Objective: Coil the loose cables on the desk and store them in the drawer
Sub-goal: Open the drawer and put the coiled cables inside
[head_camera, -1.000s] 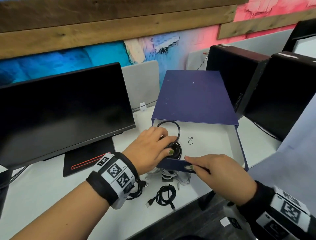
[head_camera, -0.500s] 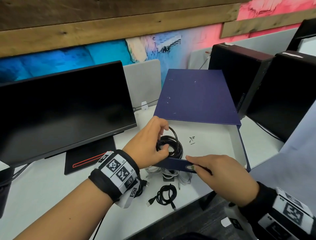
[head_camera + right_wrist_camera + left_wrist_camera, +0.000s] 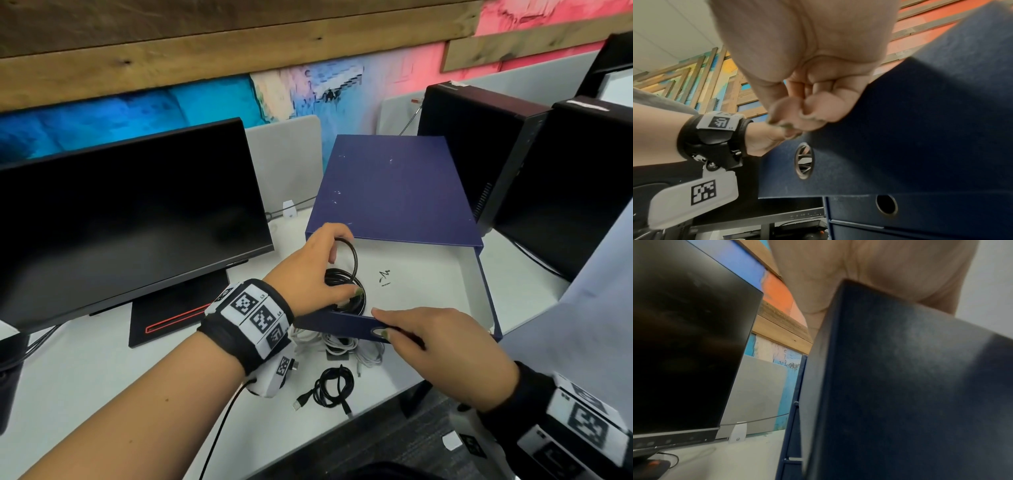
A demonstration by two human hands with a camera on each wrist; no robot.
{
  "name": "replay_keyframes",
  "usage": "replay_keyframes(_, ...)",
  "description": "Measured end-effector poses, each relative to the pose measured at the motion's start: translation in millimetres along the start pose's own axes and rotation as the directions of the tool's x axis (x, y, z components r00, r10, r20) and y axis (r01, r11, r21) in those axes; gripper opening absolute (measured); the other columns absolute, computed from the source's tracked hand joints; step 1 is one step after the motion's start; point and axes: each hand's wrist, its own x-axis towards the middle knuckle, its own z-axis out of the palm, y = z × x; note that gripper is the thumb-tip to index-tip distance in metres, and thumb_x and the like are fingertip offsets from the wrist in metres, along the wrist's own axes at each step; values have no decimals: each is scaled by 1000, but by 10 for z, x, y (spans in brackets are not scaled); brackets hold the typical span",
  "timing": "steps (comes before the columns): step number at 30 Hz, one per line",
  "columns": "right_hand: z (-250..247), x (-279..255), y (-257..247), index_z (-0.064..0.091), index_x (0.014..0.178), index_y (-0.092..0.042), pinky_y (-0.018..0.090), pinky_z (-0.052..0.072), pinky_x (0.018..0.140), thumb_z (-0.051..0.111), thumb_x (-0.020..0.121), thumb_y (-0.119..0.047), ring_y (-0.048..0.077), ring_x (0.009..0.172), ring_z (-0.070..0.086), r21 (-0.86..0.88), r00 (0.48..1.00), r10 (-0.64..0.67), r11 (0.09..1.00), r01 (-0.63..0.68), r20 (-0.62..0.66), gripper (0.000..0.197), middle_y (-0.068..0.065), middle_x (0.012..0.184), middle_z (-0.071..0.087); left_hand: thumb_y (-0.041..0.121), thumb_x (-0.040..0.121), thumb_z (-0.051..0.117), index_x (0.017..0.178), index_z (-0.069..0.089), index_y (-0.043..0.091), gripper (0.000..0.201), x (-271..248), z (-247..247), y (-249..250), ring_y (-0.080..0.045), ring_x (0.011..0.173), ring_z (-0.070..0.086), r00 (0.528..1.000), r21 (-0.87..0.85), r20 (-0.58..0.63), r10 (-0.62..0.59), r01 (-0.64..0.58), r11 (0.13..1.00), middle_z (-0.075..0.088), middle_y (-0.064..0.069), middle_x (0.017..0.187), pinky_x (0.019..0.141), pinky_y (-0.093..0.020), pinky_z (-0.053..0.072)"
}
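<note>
While the open drawer (image 3: 428, 287) juts out of the dark blue box (image 3: 394, 192) at the centre of the head view, the left hand (image 3: 308, 270) reaches over its front left corner with fingers curled around a black coiled cable (image 3: 346, 284), which sits inside the drawer against the white bottom, one loop standing up toward the box. The right hand (image 3: 442, 346), lower right of centre, pinches the drawer's blue front panel (image 3: 342, 325) near its round finger hole; in the right wrist view the fingertips (image 3: 813, 112) are folded tight over the panel's upper edge, just above the metal-rimmed hole (image 3: 804, 160). On the white desk (image 3: 102, 377), just below the drawer front, a bundle of white cables (image 3: 342, 346) lies partly tucked under the panel, and a small black coiled cable (image 3: 332, 385) with a USB plug lies near the desk's front edge, apart from the white bundle. A dark monitor (image 3: 130, 219) fills the left of the frame, and two black computer towers (image 3: 534, 178) stand at the upper right beside the box. The left wrist view shows only the palm above the blurred blue box wall, with the monitor to its left.
</note>
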Motion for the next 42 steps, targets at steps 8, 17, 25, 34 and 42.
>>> replay_keyframes(8,16,20,32,36,141,-42,10,33,77,35,101,-33,6,107,56,2,1000,-11,1000,11,-12,42,-14,131,58,46,92,55,130,58,30,41,110,36,-31,-13,105,32,997,326,77,5,-29,945,35,5,107,90,-18,25)
replay_keyframes(17,11,52,42,37,140,-42,5,32,66,34,101,-33,6,100,57,-2,1000,-24,1000,24,-18,41,-13,126,60,41,98,41,144,41,29,47,13,3,-15,-11,130,27,956,313,292,-16,-79,946,38,9,140,104,-19,21)
replay_keyframes(25,18,72,63,34,142,-43,1,28,63,31,102,-35,5,103,55,-25,1000,-25,999,26,12,41,-15,129,57,51,92,50,137,41,48,46,14,-38,89,-16,138,21,932,395,358,-61,-92,914,31,18,151,112,-34,11)
replay_keyframes(34,5,52,67,39,140,-39,8,34,73,33,101,-35,9,103,57,-3,998,-63,998,63,7,40,-11,126,60,38,87,63,124,49,33,40,116,-135,121,-16,105,55,889,336,453,-64,-104,936,53,9,125,85,-29,44)
replay_keyframes(42,9,55,63,34,143,-41,8,32,76,30,101,-37,7,108,55,-14,997,-79,997,79,23,42,-14,131,57,45,86,62,109,60,21,34,129,-122,113,-11,79,43,915,432,400,-46,-145,890,30,6,112,71,-23,39)
